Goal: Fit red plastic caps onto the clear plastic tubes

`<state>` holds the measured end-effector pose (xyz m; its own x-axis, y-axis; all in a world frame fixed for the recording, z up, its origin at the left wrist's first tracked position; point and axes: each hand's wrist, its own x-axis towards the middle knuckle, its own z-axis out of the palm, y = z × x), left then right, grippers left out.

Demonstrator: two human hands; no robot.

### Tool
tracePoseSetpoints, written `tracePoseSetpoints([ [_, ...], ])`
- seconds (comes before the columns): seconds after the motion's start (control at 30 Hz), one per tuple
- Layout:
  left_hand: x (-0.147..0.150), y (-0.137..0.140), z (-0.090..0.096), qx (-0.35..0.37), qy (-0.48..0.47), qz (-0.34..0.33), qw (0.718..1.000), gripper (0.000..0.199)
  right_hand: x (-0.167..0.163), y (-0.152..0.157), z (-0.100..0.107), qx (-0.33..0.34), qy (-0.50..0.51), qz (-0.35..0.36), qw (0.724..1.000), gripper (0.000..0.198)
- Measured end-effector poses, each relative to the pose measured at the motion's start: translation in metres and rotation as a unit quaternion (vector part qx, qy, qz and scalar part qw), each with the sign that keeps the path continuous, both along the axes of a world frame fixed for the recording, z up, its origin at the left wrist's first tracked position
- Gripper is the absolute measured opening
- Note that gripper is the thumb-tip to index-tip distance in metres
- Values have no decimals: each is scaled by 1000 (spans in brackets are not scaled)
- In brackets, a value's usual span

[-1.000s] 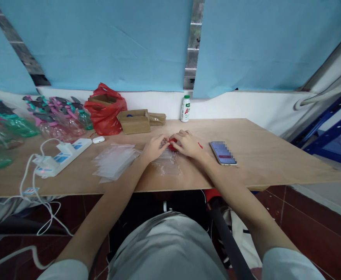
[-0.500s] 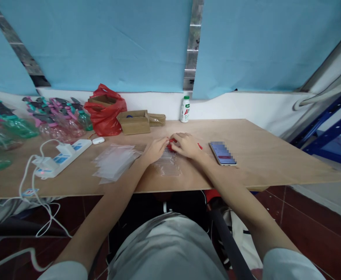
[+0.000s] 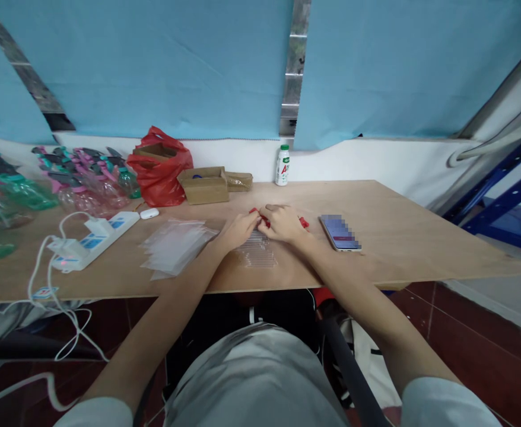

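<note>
My left hand (image 3: 241, 229) and my right hand (image 3: 283, 223) meet fingertip to fingertip over the middle of the table. Both are closed, with small red pieces (image 3: 266, 223) showing between their fingers; the exact kind is too small to make out. More red pieces (image 3: 304, 222) lie just beyond the right hand's outer edge. Under and in front of my hands is a row of thin clear strips (image 3: 259, 255), partly covered by them. Left of my left forearm lies a fanned stack of clear plastic bags (image 3: 171, 249).
A phone (image 3: 339, 232) lies to the right. Behind stand a white bottle (image 3: 282, 166), a cardboard box (image 3: 205, 187) and a red plastic bag (image 3: 160, 178). At left are a power strip (image 3: 95, 242) with cables, a white earbud case (image 3: 149, 213) and several spray bottles (image 3: 102, 184).
My hands stay together at nearly the same spot, the fingers shifting slightly. More red shows beside my right hand and at my left fingertips. The view has tilted a little.
</note>
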<state>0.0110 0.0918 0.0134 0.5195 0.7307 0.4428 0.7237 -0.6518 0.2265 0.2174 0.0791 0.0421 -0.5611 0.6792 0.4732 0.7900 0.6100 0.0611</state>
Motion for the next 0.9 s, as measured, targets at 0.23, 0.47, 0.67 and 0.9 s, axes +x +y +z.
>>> tracePoseSetpoints([
  [0.23,0,2,1,3,10,-15,1000,42,-3,0,-1,5,3,2,1000,24],
  [0.47,0,6,-1,3,-2,-30,1000,42,-4,3,0,-14,4,19,1000,24],
  [0.67,-2,7,-2,1,-23,-38,999,41,-3,5,-2,-2,8,32,999,21],
  [0.9,-7,3,2,25,-81,-21,996,35,8,9,-6,26,46,58,997,26],
])
